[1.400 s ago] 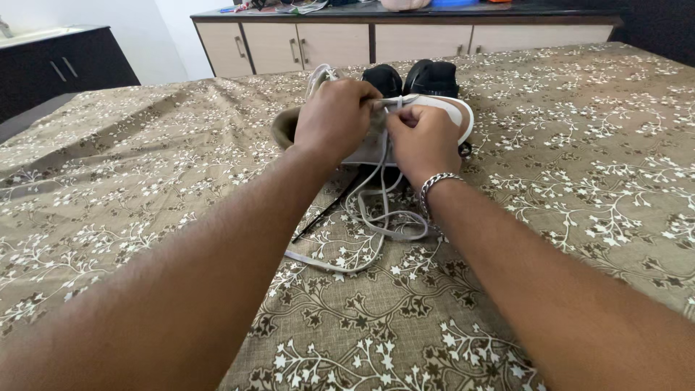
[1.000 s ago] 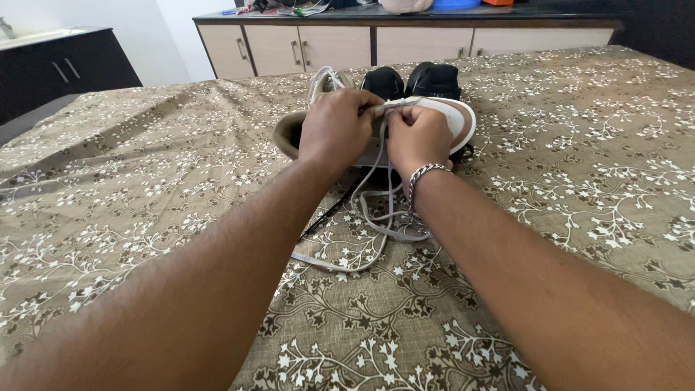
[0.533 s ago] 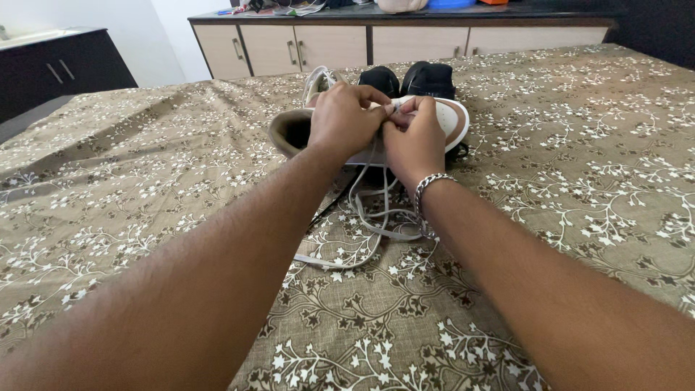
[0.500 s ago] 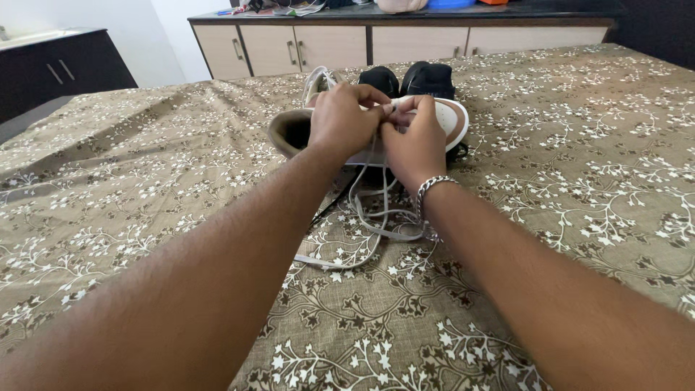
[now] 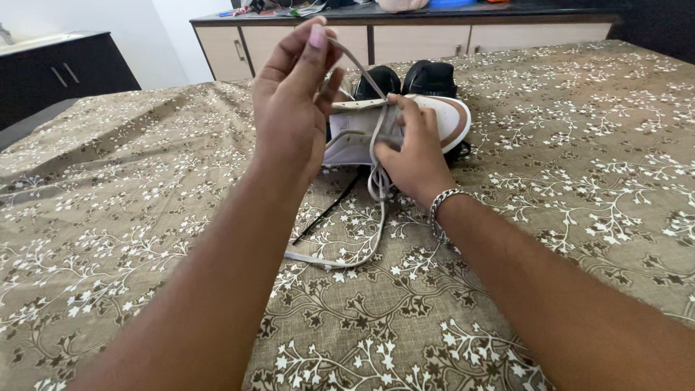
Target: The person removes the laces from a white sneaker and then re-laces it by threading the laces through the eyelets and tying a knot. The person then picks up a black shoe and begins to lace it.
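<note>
Lacing step, mid-pull: left hand (image 5: pixel 293 108) raised, pinching grey lace (image 5: pixel 376 156) taut; right hand (image 5: pixel 413 156) gripping white sneaker (image 5: pixel 449 119) on bed (image 5: pixel 579 166), black shoes (image 5: pixel 431 76) behind. Next prob needs lace end fed thru nxt eyelet w/ shoe held steady.

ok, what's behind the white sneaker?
Behind the white sneaker sit two black shoes, only their rounded tops showing. The left hand, lifting the lace, covers anything further left.

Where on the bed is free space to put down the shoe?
Free: patterned brown bedspread left of the left hand, and right of the white-and-tan shoe. Crowded: around the loose grey lace and black shoes.
</note>
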